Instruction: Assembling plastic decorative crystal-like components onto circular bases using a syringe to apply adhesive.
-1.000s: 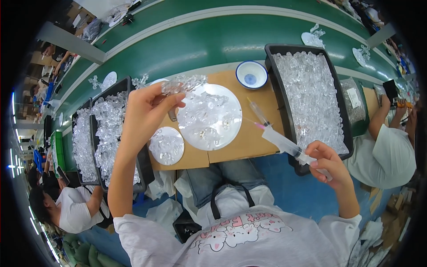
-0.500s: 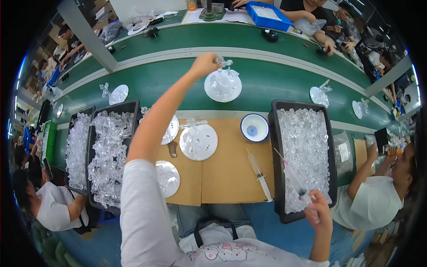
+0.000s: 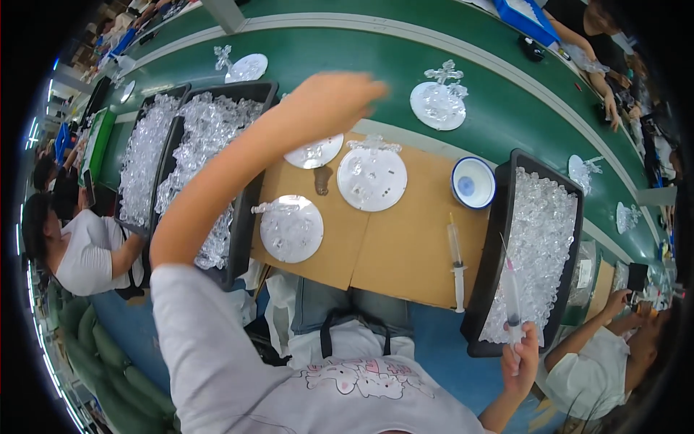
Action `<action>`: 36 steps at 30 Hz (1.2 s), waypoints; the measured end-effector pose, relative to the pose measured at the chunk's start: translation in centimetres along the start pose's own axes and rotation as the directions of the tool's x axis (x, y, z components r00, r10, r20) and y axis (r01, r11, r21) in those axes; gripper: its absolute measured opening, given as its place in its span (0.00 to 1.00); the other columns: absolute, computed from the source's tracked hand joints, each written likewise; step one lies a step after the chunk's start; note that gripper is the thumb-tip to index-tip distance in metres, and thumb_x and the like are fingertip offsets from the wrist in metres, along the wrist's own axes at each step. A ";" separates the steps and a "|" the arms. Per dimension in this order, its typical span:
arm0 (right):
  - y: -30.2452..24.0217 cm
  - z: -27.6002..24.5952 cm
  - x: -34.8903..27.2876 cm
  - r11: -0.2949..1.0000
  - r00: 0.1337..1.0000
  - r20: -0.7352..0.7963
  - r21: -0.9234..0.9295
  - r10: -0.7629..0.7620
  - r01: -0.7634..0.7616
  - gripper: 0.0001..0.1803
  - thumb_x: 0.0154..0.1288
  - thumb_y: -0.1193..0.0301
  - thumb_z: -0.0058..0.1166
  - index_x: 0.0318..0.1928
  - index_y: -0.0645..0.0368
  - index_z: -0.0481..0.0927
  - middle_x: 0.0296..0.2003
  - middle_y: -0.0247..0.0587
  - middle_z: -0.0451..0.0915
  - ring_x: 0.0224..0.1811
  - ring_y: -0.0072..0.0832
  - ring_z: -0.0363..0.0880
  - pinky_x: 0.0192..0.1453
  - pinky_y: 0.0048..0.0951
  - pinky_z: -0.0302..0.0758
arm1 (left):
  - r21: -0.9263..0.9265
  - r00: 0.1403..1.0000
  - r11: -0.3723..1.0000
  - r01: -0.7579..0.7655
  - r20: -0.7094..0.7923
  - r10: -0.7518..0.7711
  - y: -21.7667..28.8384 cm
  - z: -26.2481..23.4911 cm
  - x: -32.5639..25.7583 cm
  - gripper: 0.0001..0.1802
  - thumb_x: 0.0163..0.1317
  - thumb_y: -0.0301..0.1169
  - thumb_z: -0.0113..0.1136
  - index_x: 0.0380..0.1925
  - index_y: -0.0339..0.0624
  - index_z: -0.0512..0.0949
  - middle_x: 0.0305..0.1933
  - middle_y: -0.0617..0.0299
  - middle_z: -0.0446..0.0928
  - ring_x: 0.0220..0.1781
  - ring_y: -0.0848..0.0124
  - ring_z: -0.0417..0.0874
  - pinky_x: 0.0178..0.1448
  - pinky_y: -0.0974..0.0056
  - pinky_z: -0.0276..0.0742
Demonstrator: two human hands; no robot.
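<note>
My right hand [image 3: 522, 354] grips a syringe [image 3: 512, 289] upright by its lower end, the thin needle pointing away from me over a black bin of clear parts. Motion smears the fingers of my left hand [image 3: 334, 105], which is raised above the far side of the work board. To its right, on the green belt, sits a white disc [image 3: 426, 107] carrying clear plastic pieces, one shaped like a cross. Below the hand, a white disc [image 3: 390, 189] and a nearer one [image 3: 273, 246], both with clear parts, lie on brown cardboard [image 3: 412, 246]. My left wrist overlaps another disc [image 3: 318, 157].
A second syringe [image 3: 455, 253] lies on the cardboard beside a blue-rimmed white bowl [image 3: 473, 183]. Black bins [image 3: 510, 210] of clear parts flank me; a brown blob [image 3: 322, 181] sits between discs. Other people work at both sides and across the green belt [image 3: 325, 61].
My left hand has let go of the clear parts on the far disc and moved back toward me. The whole view has turned. My right hand keeps holding the syringe.
</note>
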State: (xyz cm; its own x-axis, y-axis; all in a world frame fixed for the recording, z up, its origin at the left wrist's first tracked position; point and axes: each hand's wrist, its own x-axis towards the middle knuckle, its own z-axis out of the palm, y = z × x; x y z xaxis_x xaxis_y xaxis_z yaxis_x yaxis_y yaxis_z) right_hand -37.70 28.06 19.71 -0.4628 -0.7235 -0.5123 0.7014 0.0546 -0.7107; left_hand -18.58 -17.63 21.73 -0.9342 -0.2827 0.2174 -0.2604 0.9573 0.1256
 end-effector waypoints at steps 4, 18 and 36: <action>1.2 2.1 0.7 0.999 0.997 0.068 -0.022 0.036 -0.034 0.18 0.52 0.81 0.48 0.45 0.57 0.63 0.44 0.57 0.70 0.09 0.14 0.57 0.08 0.11 0.53 | -0.046 0.901 0.935 0.352 0.288 -0.325 3.4 -3.0 -13.8 0.21 0.50 0.27 0.58 0.48 0.45 0.71 0.46 0.55 0.74 0.46 0.55 0.75 0.46 0.57 0.72; 4.4 8.7 1.6 0.910 0.911 0.252 -0.342 0.328 -0.233 0.14 0.53 0.81 0.48 0.42 0.59 0.67 0.40 0.49 0.75 0.11 0.14 0.62 0.12 0.13 0.57 | -0.483 0.877 0.755 0.443 0.061 -0.476 1.5 0.1 -18.4 0.08 0.53 0.27 0.60 0.32 0.36 0.77 0.23 0.50 0.77 0.25 0.60 0.79 0.30 0.64 0.72; 1.7 11.4 0.5 0.848 0.848 0.320 -0.470 0.422 -0.244 0.13 0.54 0.81 0.49 0.43 0.62 0.71 0.38 0.40 0.75 0.13 0.15 0.65 0.13 0.15 0.59 | -0.629 0.908 0.710 0.316 -0.015 -0.418 7.3 -11.2 -15.2 0.07 0.55 0.21 0.58 0.35 0.34 0.78 0.31 0.64 0.79 0.29 0.84 0.76 0.33 0.78 0.69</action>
State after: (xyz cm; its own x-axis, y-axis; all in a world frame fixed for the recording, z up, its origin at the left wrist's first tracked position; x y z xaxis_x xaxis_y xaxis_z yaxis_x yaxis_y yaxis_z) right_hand -30.53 19.99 23.72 0.0771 -0.8109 -0.5801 0.4529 0.5468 -0.7042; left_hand -3.56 -7.08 30.23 -0.7363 -0.6575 0.1598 -0.3271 0.5526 0.7666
